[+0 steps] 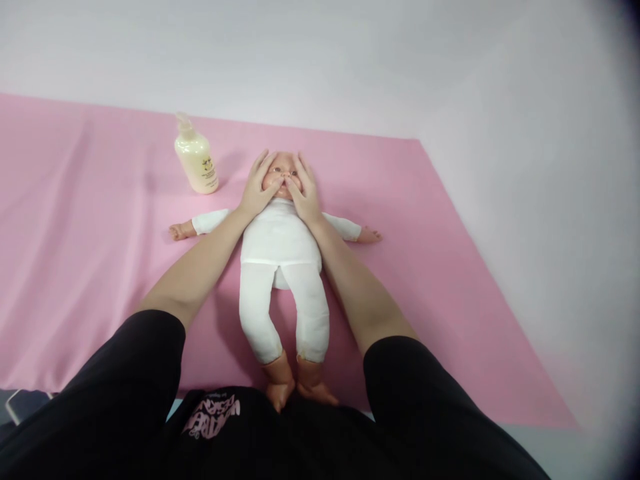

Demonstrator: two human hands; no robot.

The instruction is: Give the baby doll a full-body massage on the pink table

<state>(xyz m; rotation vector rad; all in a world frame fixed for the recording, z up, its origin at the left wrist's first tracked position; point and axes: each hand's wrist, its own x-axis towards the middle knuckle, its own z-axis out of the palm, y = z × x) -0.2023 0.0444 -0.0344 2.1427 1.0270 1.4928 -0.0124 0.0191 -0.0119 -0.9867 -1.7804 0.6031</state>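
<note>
Doll (280, 243) lies on its back on the pink sheet (100, 253), head away from me and feet toward me, its bare feet just against the front of my black shirt (215, 427) at the bottom of the view. It wears a white one-piece suit; both arms are spread out sideways, small bare hands resting on the sheet, and the legs run straight down, close together. My left hand (259, 183) lies flat along the left side of the doll's head, fingers extended up past the temple, thumb angled in toward the mouth area. My right hand (305, 190) mirrors it on the other side, fingers likewise extended, thumb also pointing inward. Both thumbs meet or nearly meet just under the nose (I cannot tell whether the tips touch each other). Neither hand is closed around anything: palms and fingers are spread and pressed to the cheeks, cupping the head between them rather than gripping it. The middle of the doll's face stays visible between my hands. My forearms run down either side of the doll's torso, bare below black sleeves. Pump bottle (196, 159) of cream-coloured lotion stands on the sheet near the doll's head, on my left, leaning slightly, apart from my left hand. Beyond the sheet's far and right edges the surface is plain pale grey.
</note>
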